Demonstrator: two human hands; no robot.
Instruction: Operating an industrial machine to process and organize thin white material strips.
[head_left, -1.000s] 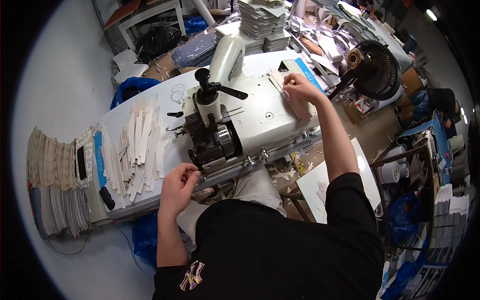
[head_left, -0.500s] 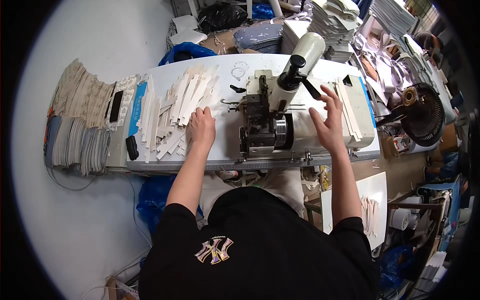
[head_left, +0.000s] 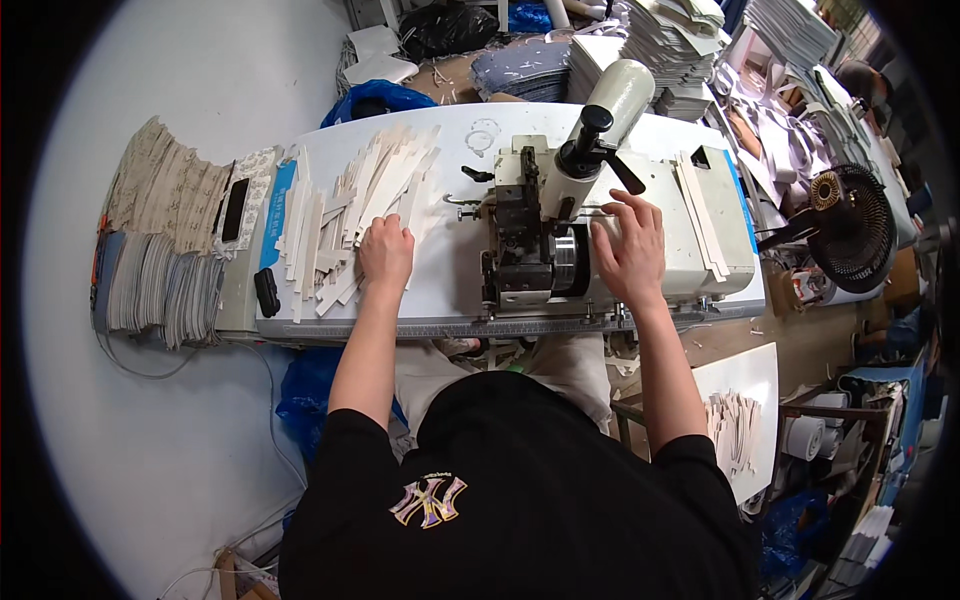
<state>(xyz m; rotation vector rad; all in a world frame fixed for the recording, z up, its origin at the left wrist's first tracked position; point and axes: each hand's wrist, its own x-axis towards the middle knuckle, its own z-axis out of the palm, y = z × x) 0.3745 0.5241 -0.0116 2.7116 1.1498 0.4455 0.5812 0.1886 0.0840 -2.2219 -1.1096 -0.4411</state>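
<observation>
My left hand (head_left: 387,252) is palm down at the right side of a loose pile of pale strips (head_left: 345,210) on the white table. Its fingers curl downward, and whatever lies beneath them is hidden. My right hand (head_left: 630,245) hovers at the cream sewing machine (head_left: 665,235), just right of its shiny round metal part (head_left: 565,262). The fingers there are spread and bent, with nothing visible in them. Above that hand, a black lever (head_left: 625,174) sticks out from the machine head. Two or three longer strips (head_left: 703,215) lie on the machine's right part.
Stacks of grey and beige sheets (head_left: 165,285) stand at the left, near a dark phone (head_left: 235,210). A black fan (head_left: 850,215) is at the right. Below it, a white board (head_left: 755,375) carries more strips (head_left: 733,430). Stacked sheets (head_left: 660,45) rise behind the table.
My right hand has moved left and slightly down, away from beside the lever toward the round metal part. My left hand has shifted a little left along the strip pile.
</observation>
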